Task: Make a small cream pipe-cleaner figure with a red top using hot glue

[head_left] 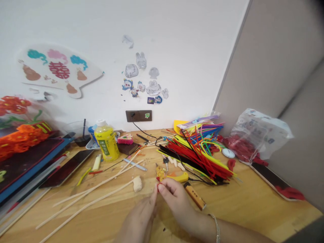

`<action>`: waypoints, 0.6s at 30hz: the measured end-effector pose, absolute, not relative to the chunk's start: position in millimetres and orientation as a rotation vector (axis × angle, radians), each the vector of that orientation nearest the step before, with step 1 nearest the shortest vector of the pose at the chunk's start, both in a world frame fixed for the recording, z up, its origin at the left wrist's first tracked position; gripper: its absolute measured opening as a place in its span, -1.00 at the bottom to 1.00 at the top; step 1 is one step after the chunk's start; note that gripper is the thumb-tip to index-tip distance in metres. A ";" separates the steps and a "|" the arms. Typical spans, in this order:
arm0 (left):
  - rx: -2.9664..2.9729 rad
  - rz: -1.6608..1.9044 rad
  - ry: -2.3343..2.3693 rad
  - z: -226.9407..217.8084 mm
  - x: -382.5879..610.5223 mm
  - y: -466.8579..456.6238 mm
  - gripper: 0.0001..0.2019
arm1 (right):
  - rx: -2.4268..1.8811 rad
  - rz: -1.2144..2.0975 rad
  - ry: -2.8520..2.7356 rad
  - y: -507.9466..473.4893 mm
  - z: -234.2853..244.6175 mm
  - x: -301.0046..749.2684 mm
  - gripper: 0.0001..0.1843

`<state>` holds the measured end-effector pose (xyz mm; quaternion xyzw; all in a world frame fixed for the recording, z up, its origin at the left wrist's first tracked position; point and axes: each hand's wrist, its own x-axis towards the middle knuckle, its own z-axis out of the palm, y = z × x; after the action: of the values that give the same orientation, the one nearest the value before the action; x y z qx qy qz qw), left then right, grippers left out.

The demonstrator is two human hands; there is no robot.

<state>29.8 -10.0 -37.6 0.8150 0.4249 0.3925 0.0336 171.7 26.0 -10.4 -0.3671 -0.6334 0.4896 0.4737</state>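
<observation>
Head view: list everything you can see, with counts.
bottle: 1, yellow, back of desk, upright
pipe cleaners: many, red, yellow, black, blue, heaped right of centre
wooden sticks: several, pale, front left of desk
clay lump: 1, white, beside the sticks
yellow-handled tool: 1, yellow, before the pipe cleaners
plastic bag: 1, clear, holding red material, far right
wall socket: 1, brown, on wall
left hand: 1, front centre, pinching a small red piece
right hand: 1, bracelet at wrist, pinching the same piece
</observation>
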 end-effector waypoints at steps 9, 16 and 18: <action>2.637 1.029 1.277 -17.4 17.7 -1.4 -0.55 | -0.739 1.155 -2.250 55.8 4.6 206.7 -0.68; 2.728 1.005 1.253 -17.0 15.3 -1.4 -0.50 | -0.604 1.171 -2.433 59.0 6.6 213.0 -0.74; 2.731 1.011 1.258 -17.3 15.3 -1.7 -0.50 | -0.675 1.198 -2.346 58.8 4.1 210.6 -0.77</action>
<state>15.3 -1.7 -17.3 0.8609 0.3964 0.3187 -0.0151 210.6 58.8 4.1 -0.2426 -0.8435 0.4309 0.2096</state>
